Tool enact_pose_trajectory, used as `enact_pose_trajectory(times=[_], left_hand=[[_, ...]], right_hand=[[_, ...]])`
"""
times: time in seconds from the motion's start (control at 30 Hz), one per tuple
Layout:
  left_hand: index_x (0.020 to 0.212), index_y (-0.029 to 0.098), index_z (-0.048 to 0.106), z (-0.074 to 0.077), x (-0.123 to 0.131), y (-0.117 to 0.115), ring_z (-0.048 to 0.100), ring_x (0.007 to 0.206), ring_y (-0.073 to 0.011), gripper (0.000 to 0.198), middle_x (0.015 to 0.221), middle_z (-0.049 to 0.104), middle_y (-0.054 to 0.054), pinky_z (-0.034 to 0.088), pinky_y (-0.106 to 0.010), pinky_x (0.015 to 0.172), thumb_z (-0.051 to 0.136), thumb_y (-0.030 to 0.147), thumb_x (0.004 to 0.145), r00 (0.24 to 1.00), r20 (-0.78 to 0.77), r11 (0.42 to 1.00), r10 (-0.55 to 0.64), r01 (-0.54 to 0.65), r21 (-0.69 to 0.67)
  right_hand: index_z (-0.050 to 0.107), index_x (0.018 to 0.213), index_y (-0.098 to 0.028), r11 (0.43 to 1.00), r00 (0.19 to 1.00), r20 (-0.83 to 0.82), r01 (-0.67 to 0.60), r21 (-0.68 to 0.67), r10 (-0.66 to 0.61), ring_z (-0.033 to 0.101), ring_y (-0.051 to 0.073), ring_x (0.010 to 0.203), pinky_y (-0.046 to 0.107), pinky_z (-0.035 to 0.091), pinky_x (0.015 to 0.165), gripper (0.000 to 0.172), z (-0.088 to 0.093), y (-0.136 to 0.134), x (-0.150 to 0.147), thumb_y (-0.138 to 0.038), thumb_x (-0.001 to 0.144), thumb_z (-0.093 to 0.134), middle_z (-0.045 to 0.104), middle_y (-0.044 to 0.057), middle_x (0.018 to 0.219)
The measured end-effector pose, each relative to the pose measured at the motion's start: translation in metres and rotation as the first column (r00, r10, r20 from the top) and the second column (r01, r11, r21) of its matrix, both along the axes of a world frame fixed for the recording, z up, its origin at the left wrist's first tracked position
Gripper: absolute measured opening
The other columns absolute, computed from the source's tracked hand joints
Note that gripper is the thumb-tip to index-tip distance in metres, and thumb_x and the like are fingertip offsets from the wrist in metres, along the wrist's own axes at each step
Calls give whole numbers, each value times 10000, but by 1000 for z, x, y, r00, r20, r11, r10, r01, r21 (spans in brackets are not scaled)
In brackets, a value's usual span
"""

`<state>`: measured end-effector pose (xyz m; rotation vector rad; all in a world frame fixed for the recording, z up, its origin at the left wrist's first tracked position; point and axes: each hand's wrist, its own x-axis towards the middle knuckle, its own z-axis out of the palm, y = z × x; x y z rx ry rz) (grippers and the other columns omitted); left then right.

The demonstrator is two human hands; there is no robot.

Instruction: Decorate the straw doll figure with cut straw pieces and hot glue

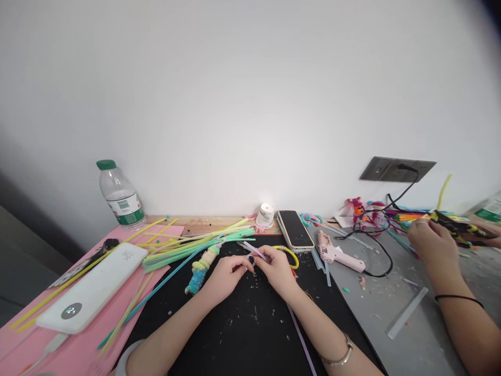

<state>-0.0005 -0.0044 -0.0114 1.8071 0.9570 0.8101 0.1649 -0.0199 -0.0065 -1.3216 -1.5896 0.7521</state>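
Observation:
Over the black mat, my left hand and my right hand meet at the fingertips. A small dark piece shows between them, too small to name. My right hand pinches a lilac pipe cleaner; one end sticks out above the fingers and the rest runs down beneath my right forearm. The fingers of my left hand are closed at the small piece. Left of my left hand lies a fuzzy yellow, cream and blue coiled piece.
Pipe cleaners, a power bank and a bottle are at left. A phone and glue gun lie right of centre. Another person's hand works at far right near black-and-yellow pliers.

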Motion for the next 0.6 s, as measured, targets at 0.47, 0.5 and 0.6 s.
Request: enact_pose_trajectory(times=[0.47,0.5,0.6], left_hand=[[1066,144,639,-2,1,2,598,813,-198,331,889,676,-78,472,-310,736,556,308,791,989,145,988,10,13,-155],[1071,146,645,-3,1,2,591,753,-186,335,846,675,-67,473,-305,704,546,310,796,993,116,990,14,2,-139],[1073,150,659,-3,0,2,560,651,-158,345,772,661,-47,463,-283,626,536,326,803,997,73,992,20,-10,-130]], right_hand=[[676,789,-185,1000,1000,9,-27,-2,27,561,155,659,250,415,614,101,-5,3,1,-204,756,582,650,11,732],[673,783,-185,1000,999,21,-28,2,28,556,153,655,247,408,607,92,-5,3,1,-208,751,590,645,9,725],[660,762,-183,999,999,33,-34,5,34,551,149,651,241,400,597,72,-4,3,2,-212,747,596,634,6,712]])
